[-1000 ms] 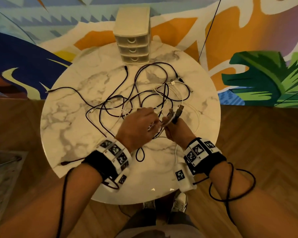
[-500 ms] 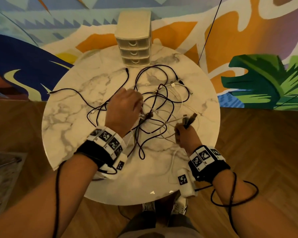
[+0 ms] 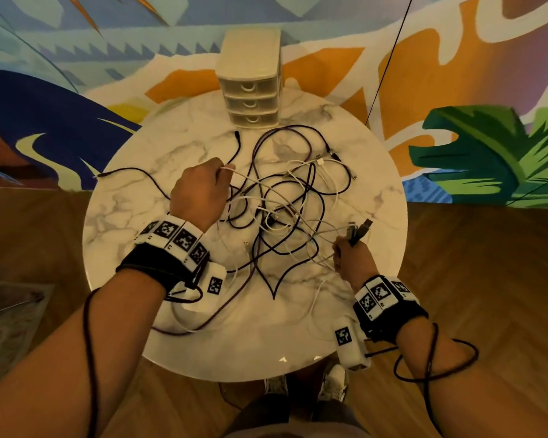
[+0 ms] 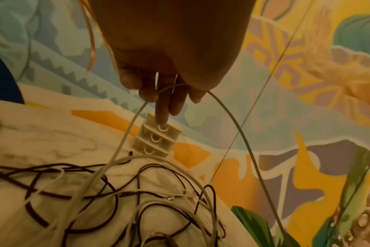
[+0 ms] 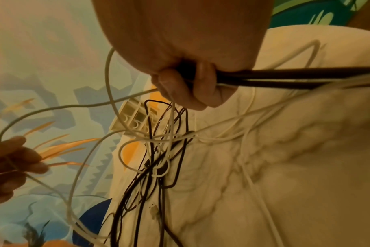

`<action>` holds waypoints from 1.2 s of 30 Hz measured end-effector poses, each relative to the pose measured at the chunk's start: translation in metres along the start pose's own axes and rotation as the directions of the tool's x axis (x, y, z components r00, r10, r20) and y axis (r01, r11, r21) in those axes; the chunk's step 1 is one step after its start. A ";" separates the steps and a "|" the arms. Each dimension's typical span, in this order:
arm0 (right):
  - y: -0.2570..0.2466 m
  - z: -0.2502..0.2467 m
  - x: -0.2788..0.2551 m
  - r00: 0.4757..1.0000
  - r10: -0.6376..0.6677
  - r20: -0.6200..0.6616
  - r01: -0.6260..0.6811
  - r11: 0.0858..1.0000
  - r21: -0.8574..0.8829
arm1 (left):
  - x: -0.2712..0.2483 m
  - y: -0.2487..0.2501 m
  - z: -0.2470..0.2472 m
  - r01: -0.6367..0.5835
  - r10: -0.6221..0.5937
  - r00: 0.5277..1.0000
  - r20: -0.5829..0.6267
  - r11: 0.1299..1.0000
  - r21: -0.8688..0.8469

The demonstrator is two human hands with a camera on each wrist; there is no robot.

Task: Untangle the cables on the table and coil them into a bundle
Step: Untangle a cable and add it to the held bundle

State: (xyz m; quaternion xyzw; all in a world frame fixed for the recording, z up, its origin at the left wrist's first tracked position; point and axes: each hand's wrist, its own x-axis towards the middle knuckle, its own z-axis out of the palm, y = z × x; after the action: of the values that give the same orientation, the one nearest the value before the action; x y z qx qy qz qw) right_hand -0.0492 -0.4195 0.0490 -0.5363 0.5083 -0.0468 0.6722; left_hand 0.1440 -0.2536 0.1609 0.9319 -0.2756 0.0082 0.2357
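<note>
The tangle of cables (image 3: pixel 285 213), dark ones and white ones mixed, lies on the round marble table (image 3: pixel 133 216), in front of the small drawer unit (image 3: pixel 250 83) that stands at the far edge; the knot is not yet undone and no bundle is made. The left hand (image 3: pixel 198 194) is raised over the table, on the near left side of the drawer unit; its fingers are curled around a white cable (image 4: pixel 239 127), which arches from the hand down to the tangle. The right hand (image 3: pixel 351 257) is on the near right side of the drawer unit, close to the table's rim; it is closed tightly around several cable ends, and the plugs (image 3: pixel 359 229) stand out above the fist.
</note>
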 end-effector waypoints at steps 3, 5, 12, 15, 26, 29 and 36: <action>-0.001 0.001 -0.002 0.999 -0.030 0.018 0.031 0.999 -0.022 | 0.001 -0.004 -0.010 0.021 -0.026 0.992 -0.125 0.999 -0.039; -0.002 0.000 -0.001 0.999 -0.050 0.006 0.050 0.998 -0.034 | 0.006 -0.010 -0.012 0.064 -0.079 0.981 -0.180 0.994 -0.086; 0.004 -0.009 0.011 0.998 -0.046 -0.049 0.047 0.999 0.017 | 0.014 -0.026 -0.021 0.305 -0.309 0.951 0.028 0.911 -0.277; 0.008 -0.010 0.015 0.998 -0.048 -0.040 0.048 0.999 -0.008 | 0.010 -0.014 -0.026 0.459 -0.421 0.888 0.187 0.835 -0.303; 0.031 -0.017 0.043 0.990 -0.064 -0.124 0.043 0.985 -0.167 | 0.019 -0.037 -0.040 0.465 -0.525 0.847 0.083 0.656 -0.595; 0.036 -0.017 0.049 0.991 -0.044 -0.125 0.021 0.984 -0.178 | 0.022 -0.029 -0.053 0.256 -0.460 0.877 -0.139 0.692 -0.675; 0.050 -0.023 0.053 0.987 0.034 -0.156 -0.068 0.973 -0.218 | 0.018 -0.020 -0.053 -0.084 0.030 0.934 -0.357 0.987 -0.137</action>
State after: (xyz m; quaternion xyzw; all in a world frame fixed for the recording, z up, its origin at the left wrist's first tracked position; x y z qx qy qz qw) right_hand -0.0646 -0.4459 -0.0204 -0.5899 0.5735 -0.0125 0.5683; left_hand 0.1752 -0.2247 0.2017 0.8864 -0.2557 0.1616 0.3505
